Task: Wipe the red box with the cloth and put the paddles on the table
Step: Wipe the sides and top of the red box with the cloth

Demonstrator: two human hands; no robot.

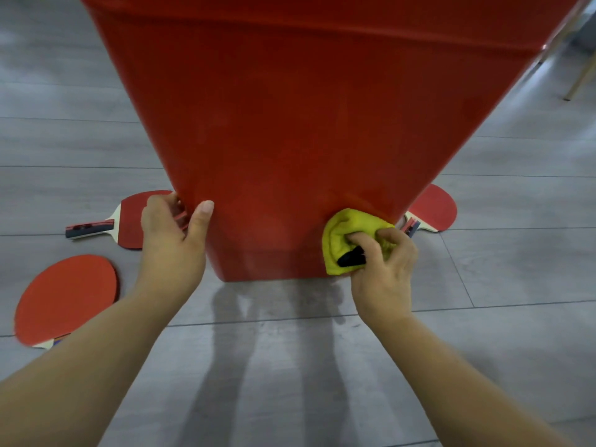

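Observation:
A big red box stands on the grey floor and fills the upper middle of the view. My left hand grips its lower left corner, thumb on the near face and fingers round the side. My right hand holds a bunched yellow cloth against the box's lower right part. Three red paddles lie on the floor: one behind my left hand, one at the near left, one partly hidden behind the box's right corner.
Grey plank floor stretches toward me, with shadows on it. A pale wooden furniture leg stands at the far right, with another slanted leg beside the box's upper right edge.

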